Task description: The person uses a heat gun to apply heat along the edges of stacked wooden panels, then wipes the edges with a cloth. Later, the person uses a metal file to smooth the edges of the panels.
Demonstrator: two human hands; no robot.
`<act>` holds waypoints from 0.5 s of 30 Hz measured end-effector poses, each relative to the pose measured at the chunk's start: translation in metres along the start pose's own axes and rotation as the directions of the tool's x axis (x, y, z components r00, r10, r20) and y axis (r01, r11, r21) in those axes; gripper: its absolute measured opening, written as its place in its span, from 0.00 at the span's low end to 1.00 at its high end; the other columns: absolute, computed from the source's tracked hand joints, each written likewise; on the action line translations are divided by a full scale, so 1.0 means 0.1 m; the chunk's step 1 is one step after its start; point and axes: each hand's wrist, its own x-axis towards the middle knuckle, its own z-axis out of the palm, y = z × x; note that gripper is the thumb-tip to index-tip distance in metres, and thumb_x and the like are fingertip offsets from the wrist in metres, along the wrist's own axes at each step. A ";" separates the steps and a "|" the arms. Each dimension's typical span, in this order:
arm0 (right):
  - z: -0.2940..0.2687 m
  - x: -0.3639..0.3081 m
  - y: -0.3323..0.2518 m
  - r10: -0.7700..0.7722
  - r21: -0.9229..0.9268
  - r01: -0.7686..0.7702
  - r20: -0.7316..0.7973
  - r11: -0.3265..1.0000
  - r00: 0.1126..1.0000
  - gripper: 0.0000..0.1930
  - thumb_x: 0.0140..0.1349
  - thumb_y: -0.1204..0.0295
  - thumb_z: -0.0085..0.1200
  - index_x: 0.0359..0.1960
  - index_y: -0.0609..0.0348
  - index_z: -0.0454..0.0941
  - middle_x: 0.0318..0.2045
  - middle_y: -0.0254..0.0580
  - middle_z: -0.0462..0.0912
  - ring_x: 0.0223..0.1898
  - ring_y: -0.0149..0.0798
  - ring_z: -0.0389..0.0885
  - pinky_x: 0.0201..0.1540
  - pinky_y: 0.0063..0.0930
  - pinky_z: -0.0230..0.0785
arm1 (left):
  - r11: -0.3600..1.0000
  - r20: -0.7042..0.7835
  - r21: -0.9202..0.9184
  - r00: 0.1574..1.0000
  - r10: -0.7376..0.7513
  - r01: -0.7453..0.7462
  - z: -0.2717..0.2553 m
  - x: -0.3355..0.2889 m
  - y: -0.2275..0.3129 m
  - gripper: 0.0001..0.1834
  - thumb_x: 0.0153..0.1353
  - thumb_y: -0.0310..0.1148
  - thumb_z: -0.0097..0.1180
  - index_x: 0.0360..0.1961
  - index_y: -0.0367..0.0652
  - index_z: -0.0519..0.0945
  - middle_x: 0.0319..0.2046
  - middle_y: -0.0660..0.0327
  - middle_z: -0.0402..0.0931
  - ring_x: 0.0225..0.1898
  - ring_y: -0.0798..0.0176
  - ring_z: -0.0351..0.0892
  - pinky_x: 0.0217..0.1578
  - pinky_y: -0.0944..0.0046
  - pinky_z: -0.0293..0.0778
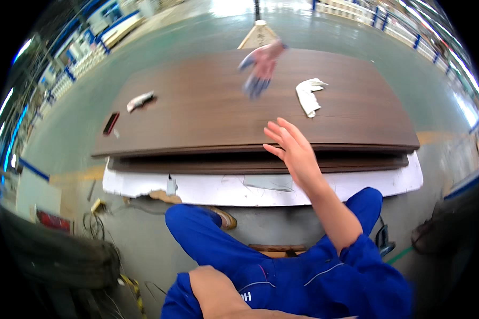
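My right hand (295,154) is raised above the near edge of a stack of dark brown wooden panels (207,117). Its fingers are apart and nothing is in them. Beyond it a pinkish and blue-grey work glove (262,69) shows blurred, seemingly in the air over the top panel and touching neither hand. A crumpled white glove or cloth (307,98) lies on the panel beyond my right hand, to its right. My left arm bends across my lap at the lower edge, its hand out of sight.
On the panel's left lie another whitish bundle (140,101) and a dark, red-edged flat object (110,123). White sheeting (223,191) sticks out under the stack. Loose cables (94,226) lie on the floor at left. A dark covered bulk (64,260) stands at lower left.
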 end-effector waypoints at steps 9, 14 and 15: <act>1.14 -1.91 -1.17 -0.268 0.688 0.360 -0.242 0.630 0.932 0.18 0.70 0.55 0.40 0.56 0.38 0.76 0.53 0.28 0.79 0.54 0.50 0.75 0.55 0.47 0.66 | 0.972 -0.209 -0.229 0.978 0.010 -0.059 0.11 0.00 -0.42 0.27 0.61 0.64 0.45 0.55 0.65 0.77 0.53 0.60 0.76 0.55 0.51 0.72 0.57 0.55 0.65; 1.03 -1.88 -1.15 -0.336 0.757 0.360 -0.195 0.546 0.921 0.18 0.71 0.56 0.39 0.58 0.35 0.75 0.53 0.25 0.80 0.52 0.50 0.76 0.55 0.49 0.65 | 0.971 -0.204 -0.224 0.978 0.040 -0.087 0.30 0.03 -0.48 0.27 0.61 0.65 0.45 0.56 0.67 0.75 0.54 0.60 0.75 0.55 0.51 0.72 0.57 0.54 0.64; 1.02 -1.85 -1.16 -0.364 0.756 0.359 -0.172 0.547 0.915 0.18 0.71 0.56 0.39 0.58 0.35 0.74 0.52 0.25 0.80 0.52 0.50 0.76 0.55 0.49 0.65 | 0.977 -0.178 -0.203 0.983 0.034 -0.071 0.29 0.07 -0.45 0.27 0.61 0.65 0.44 0.57 0.66 0.73 0.55 0.58 0.73 0.55 0.50 0.71 0.57 0.53 0.64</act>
